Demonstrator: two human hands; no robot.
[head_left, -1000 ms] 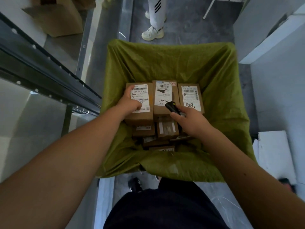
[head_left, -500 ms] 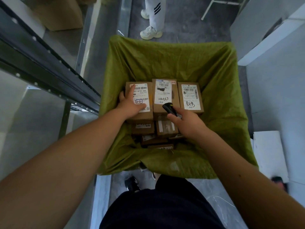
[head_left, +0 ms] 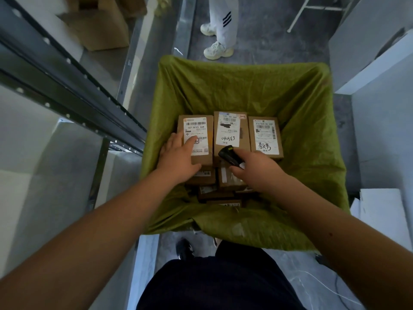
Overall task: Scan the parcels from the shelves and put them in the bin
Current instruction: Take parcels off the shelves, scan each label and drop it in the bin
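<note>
- Several parcels already lay in the green-lined bin [head_left: 308,104].
- The left hand [head_left: 178,153], fingers flat, pressed the ten-o'clock parcel [head_left: 197,137].
- The right hand [head_left: 257,168] gripped a scanner [head_left: 229,155].
- Shelf stock left: not visible.

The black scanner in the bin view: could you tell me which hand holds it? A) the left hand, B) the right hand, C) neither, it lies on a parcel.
B: the right hand curls round the black scanner above the middle parcel, while the left hand rests flat on the left parcel.
</note>
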